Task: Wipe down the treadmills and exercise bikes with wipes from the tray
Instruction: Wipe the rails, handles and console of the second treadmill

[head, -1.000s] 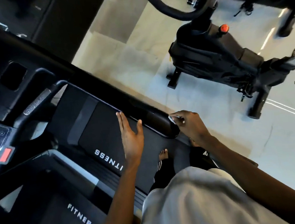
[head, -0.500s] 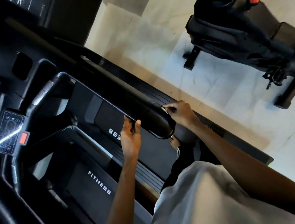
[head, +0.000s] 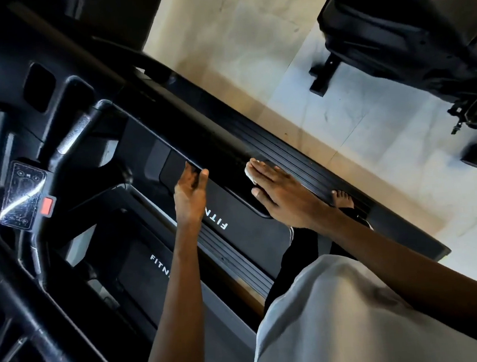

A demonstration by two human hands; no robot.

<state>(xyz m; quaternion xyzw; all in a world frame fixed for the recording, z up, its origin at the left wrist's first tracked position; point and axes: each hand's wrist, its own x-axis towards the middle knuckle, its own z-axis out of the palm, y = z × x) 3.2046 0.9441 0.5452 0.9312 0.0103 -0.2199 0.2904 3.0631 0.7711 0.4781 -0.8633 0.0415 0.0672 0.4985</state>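
Treadmill (head: 250, 231) lettering "FITN" visible; right hand (head: 285, 197) presses wipe (head: 250, 176).

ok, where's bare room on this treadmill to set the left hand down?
Free: the rail stretch beyond the left hand, toward the console; the belt between left hand and leg. The floor beside the bike is bare too. Crowded: the rail's near end, under the right hand and wipe.
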